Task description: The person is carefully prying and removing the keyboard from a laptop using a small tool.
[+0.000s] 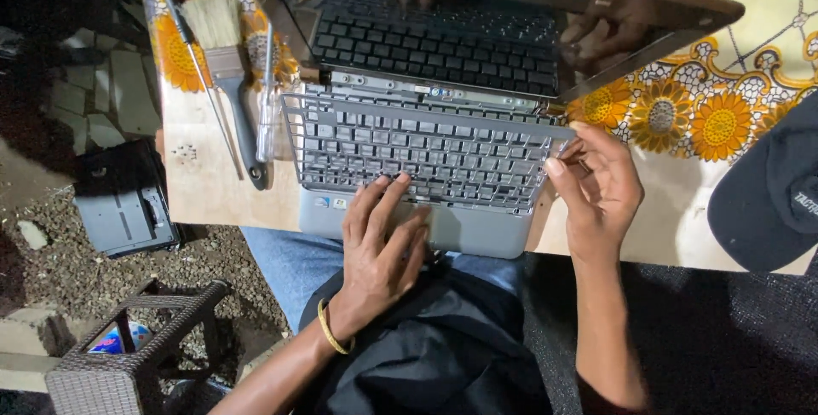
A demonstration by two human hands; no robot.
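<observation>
Far to the left of your left grip [379, 240], a paintbrush [228, 61] and a clear-handled screwdriver [267, 100] lie on the surface [204, 189]. Your left grip rests flat, fingers spread and holding nothing, on the palm rest of the open silver laptop [443, 210], fingertips touching the lower edge of the grey keyboard frame [417, 151]. To its right, your right grip [601, 181] pinches the frame's right edge between thumb and fingers. Further right of that grip lies a dark cap [767, 189].
</observation>
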